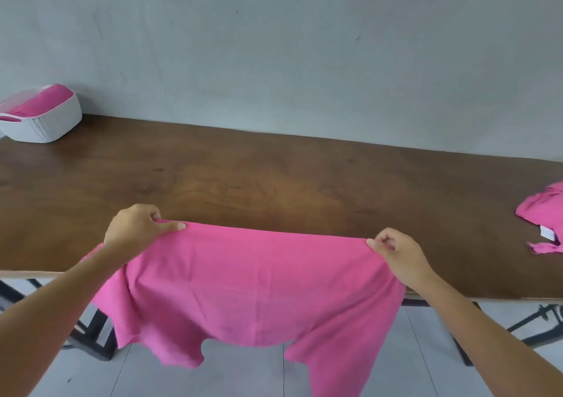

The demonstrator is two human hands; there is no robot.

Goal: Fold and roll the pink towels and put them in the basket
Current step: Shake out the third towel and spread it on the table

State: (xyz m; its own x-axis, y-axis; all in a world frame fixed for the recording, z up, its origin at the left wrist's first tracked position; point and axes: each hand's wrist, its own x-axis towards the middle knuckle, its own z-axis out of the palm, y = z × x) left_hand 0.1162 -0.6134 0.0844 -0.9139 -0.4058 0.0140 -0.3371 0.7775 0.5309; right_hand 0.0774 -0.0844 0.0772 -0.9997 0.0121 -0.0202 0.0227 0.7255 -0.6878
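**A:** What's closest in?

**B:** Two bare forearms come in from the bottom corners, with a pink towel (259, 290) spread between them. The left hand (134, 229) pinches the towel's top left corner between thumb and curled fingers. The right hand (396, 256) pinches the top right corner the same way. The top edge is pulled fairly taut over the near side of the counter (274, 177). The rest hangs down in front of the counter's edge, above the floor, with a ragged bottom hem.

**A:** Any fold in it yet?

**B:** None that I can see. It hangs open with a faint crease down the middle, and nothing is rolled.

**A:** And the rest, left to right?

**B:** At the far left, at the back of the counter by the wall, stands a white basket (54, 123) with pink cloth (45, 101) lying in it. I can't tell how many pieces that is. At the far right lies a crumpled pink heap (542, 210) with a white label (547, 233) showing, partly cut off by the frame.

**A:** So how far along is it?

**B:** Somewhere in the middle, I'd say. At least one towel looks put away. This one has yet to be laid down, folded, rolled and carried well over to the basket on the left. The heap on the right is waiting after that.
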